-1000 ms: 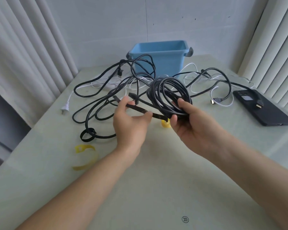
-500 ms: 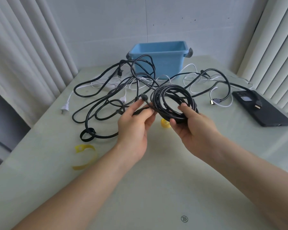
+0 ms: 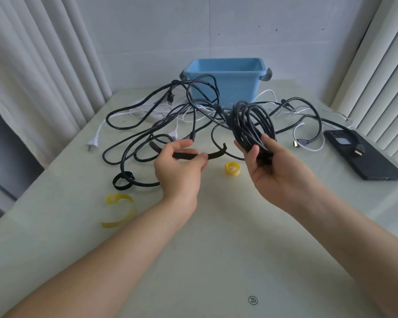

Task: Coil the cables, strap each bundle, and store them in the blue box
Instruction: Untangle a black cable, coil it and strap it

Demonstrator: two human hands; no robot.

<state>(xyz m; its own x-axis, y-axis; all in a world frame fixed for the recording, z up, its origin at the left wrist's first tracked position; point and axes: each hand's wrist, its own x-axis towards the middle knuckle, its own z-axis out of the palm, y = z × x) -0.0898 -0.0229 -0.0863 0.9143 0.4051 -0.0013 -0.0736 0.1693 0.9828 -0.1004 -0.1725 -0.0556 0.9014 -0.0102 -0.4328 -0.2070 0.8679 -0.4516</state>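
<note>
The right hand [image 3: 276,171] grips a coiled black cable bundle [image 3: 251,127] - its fingers [image 3: 268,143] curl round the lower part of the loops, the thumb presses the near side, and the coil stands up above the fingertips, off the table [image 3: 216,260]. The left hand [image 3: 179,173] pinches a black strap [image 3: 213,154] between thumb and curled fingers. The strap runs from those fingers toward the right hand, and its free end curves up just short of the right thumb, apart from the coil.

Below the gap between the 2 hands, a rolled yellow strap [image 3: 232,168] lies on the table. An open yellow strap [image 3: 121,210] lies left of the left wrist. A small black strap loop [image 3: 122,180] sits round a loose cable just left of the left hand.

Beyond the fingertips of both hands, loose black cables [image 3: 147,134] and white cables [image 3: 97,137] sprawl in a tangle. Behind them the blue box [image 3: 234,88] stands upright and open - 1 black loop rises in front of its wall. Well right of the right fingers lies a flat black device [image 3: 372,164] with a cable plug resting on it.
</note>
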